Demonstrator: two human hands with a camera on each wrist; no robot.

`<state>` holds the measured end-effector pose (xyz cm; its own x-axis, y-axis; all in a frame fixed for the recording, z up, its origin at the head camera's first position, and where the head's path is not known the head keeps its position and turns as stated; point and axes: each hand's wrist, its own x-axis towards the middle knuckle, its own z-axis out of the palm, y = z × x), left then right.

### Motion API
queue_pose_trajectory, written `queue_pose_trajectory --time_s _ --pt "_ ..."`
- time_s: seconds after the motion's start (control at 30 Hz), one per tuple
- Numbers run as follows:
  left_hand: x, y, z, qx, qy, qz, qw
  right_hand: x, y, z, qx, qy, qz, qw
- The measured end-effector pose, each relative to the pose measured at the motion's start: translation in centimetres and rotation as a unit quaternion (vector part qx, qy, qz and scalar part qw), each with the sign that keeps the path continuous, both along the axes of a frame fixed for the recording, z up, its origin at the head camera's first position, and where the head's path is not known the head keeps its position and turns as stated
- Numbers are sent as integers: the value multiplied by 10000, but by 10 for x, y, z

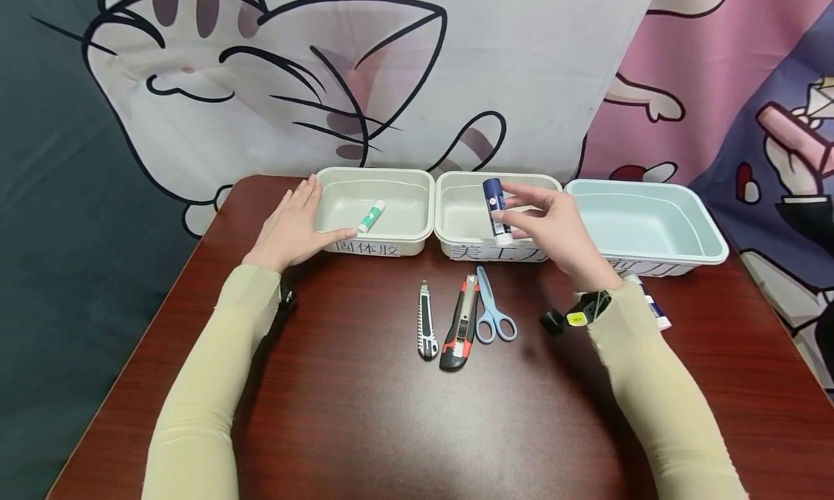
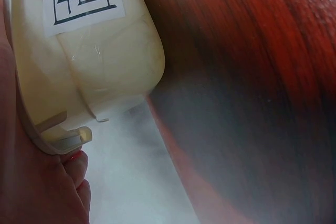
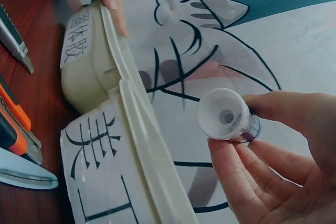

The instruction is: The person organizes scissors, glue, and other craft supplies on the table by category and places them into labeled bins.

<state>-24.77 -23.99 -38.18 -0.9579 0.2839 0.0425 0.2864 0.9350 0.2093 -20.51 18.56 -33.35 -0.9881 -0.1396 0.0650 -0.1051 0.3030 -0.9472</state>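
Note:
My right hand pinches a glue stick, dark blue with a white base, between thumb and fingertips. It is held above the middle bin, and its hollow white base faces the camera in the right wrist view. My left hand rests on the left bin, thumb along the front rim and straight fingers along the left side. Inside that bin lies a small green and white glue stick.
On the brown table lie a slim utility knife, a red and black utility knife and blue scissors. Another blue and white glue stick lies partly behind my right sleeve, before the pale blue bin. A cartoon-cat cloth hangs behind.

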Motion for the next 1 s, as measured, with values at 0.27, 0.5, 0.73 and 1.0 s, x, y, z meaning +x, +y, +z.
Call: queue_pose_trajectory --time_s 0.27,0.5,0.73,1.0 --pt "0 -1 -1 -13 36 -5 10000 -22 -19 -9 -16 -250 97 9996" --pt "-1 -1 -1 -15 44 -23 10000 -32 -41 -11 -246 -525 183 9982" --pt "0 -1 0 3 34 -8 10000 -42 -62 -16 -647 -622 189 9958" --pt "0 -1 0 -3 28 -17 10000 -57 -82 -17 -792 -792 161 9936"
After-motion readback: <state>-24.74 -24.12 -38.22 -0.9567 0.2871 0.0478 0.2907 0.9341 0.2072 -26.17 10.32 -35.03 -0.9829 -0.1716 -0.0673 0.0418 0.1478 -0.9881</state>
